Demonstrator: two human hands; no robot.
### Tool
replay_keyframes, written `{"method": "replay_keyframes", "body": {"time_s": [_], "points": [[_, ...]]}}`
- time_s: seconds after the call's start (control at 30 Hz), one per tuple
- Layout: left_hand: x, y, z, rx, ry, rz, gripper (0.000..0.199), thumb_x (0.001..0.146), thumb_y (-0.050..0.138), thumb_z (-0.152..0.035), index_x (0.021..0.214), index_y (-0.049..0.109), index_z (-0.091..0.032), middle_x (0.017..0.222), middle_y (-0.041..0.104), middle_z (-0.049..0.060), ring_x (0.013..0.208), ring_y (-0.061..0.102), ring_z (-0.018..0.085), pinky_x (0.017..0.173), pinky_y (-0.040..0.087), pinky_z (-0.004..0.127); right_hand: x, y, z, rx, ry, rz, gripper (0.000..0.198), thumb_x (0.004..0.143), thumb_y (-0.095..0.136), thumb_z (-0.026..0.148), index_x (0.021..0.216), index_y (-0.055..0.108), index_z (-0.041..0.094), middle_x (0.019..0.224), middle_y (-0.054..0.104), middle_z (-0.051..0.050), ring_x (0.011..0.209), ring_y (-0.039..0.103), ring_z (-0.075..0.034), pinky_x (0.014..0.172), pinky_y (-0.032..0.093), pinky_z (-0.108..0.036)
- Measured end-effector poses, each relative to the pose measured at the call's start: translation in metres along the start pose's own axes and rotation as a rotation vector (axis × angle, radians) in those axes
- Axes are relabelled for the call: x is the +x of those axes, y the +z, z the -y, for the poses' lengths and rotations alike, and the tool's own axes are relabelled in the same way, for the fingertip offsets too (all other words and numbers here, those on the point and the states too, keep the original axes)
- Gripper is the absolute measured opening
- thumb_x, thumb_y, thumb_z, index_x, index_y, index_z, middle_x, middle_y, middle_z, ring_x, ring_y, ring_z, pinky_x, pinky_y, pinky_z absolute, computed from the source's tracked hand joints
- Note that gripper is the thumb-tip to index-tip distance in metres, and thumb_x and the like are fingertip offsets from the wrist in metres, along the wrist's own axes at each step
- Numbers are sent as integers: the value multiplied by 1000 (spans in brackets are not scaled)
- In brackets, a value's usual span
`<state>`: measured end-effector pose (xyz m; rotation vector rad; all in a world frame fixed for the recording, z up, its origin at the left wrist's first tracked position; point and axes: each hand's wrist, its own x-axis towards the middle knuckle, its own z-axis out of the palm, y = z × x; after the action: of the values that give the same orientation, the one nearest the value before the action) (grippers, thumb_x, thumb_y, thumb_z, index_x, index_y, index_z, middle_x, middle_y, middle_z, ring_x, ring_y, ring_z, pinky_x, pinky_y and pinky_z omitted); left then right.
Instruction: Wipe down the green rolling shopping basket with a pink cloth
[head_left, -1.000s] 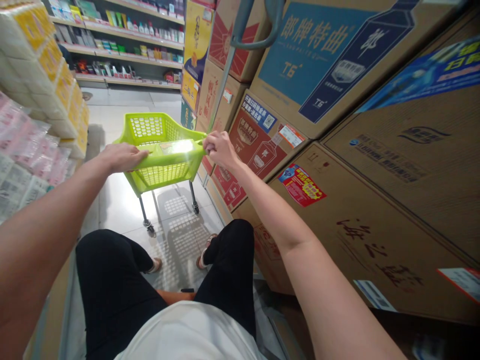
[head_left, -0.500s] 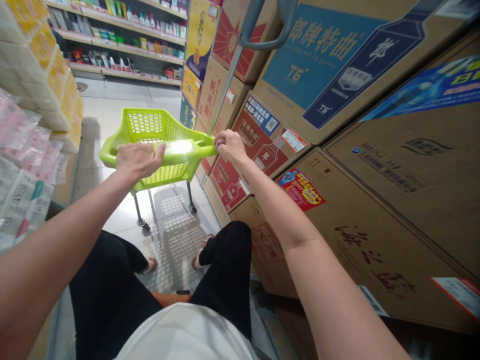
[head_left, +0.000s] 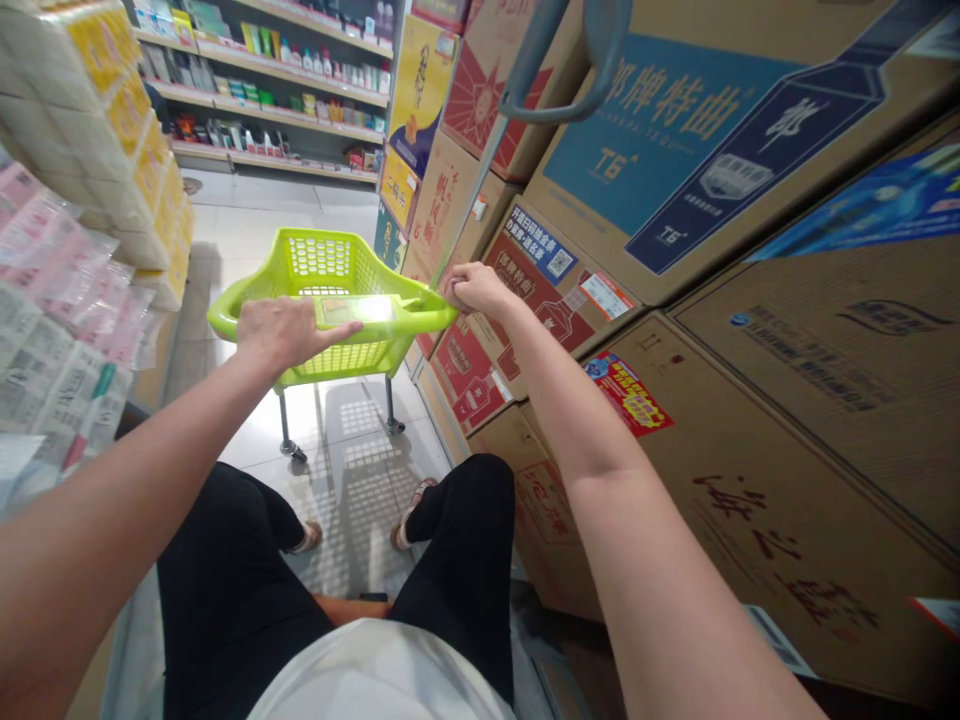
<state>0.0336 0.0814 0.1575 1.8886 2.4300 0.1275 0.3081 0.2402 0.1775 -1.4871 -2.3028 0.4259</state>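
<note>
A lime-green shopping cart [head_left: 345,358] with a perforated plastic basket stands ahead of me on wheeled grey legs. My left hand [head_left: 276,332] is closed over the left part of its handle, the thumb stretched along the bar beside a pale label panel [head_left: 358,308]. At the right end of that handle my right hand [head_left: 480,288] has its fingers curled; the fingertips are partly hidden. A thin pale pole [head_left: 474,200] slants down to the cart's right corner, close to the right fingers. At its top is a grey looped handle [head_left: 559,100].
Stacked cardboard cartons [head_left: 750,450] line the right side, close to my right arm. Packs in yellow and white wrapping [head_left: 127,150] and pink plastic packets [head_left: 67,270] are piled on the left. Shelves of bottles [head_left: 300,80] stand beyond the tiled floor [head_left: 300,205].
The cart and both hands sit slightly farther right and lower in view, as do the surroundings. My left thumb now lies stretched out to the right.
</note>
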Motion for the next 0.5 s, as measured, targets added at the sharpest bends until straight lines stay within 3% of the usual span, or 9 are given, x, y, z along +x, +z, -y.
{"method": "replay_keyframes", "body": {"time_s": [0.1, 0.23, 0.37, 0.5], "points": [[0, -1, 1, 15, 17, 8, 103, 73, 25, -95, 116, 72, -14, 106, 72, 23, 111, 63, 45, 89, 46, 51, -3, -10, 0, -42, -6, 113, 23, 68, 51, 11, 73, 73, 13, 63, 69, -5, 64, 64, -18, 69, 53, -27], [-1, -3, 0, 24, 30, 9, 101, 74, 25, -93, 113, 73, -13, 104, 72, 23, 107, 65, 43, 88, 47, 50, 12, 10, 3, -101, -47, -13, 29, 72, 48, 10, 81, 75, 13, 76, 74, -8, 77, 67, -19, 78, 53, -28], [-1, -3, -2, 13, 19, 4, 101, 74, 25, -94, 118, 72, -16, 107, 72, 22, 111, 63, 44, 89, 46, 51, 15, 23, -2, -20, -38, -96, 31, 74, 46, 12, 84, 75, 16, 85, 76, -7, 90, 69, -21, 88, 53, -30], [1, 0, 0, 14, 13, 1, 103, 72, 25, -95, 117, 72, -15, 107, 72, 23, 110, 64, 44, 89, 46, 52, -8, 14, -11, 156, 46, -71, 24, 72, 50, 13, 82, 71, 18, 79, 72, -4, 77, 68, -19, 79, 57, -31]]}}
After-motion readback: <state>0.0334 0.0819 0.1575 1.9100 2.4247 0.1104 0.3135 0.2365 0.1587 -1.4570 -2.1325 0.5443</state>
